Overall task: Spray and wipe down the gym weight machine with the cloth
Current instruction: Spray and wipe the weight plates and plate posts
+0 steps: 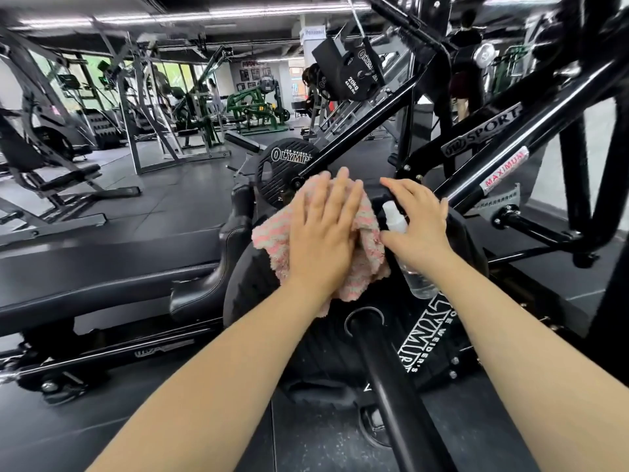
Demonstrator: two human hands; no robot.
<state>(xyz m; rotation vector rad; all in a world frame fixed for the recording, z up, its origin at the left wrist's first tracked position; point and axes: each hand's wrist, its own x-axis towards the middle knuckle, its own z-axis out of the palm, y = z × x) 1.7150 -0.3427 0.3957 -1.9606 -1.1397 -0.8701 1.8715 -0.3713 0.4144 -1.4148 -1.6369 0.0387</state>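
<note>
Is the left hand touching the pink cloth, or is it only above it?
Touching. The head view shows the left hand lying flat on the pink cloth, fingers straight, with no gap visible between them.

light: ceiling strips [112, 18], windows (left) | blur: edges | distortion: wide-angle bowing

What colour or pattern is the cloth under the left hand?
The cloth is fluffy, with pink and pale grey-green stripes; it shows in the head view, the only one.
</note>
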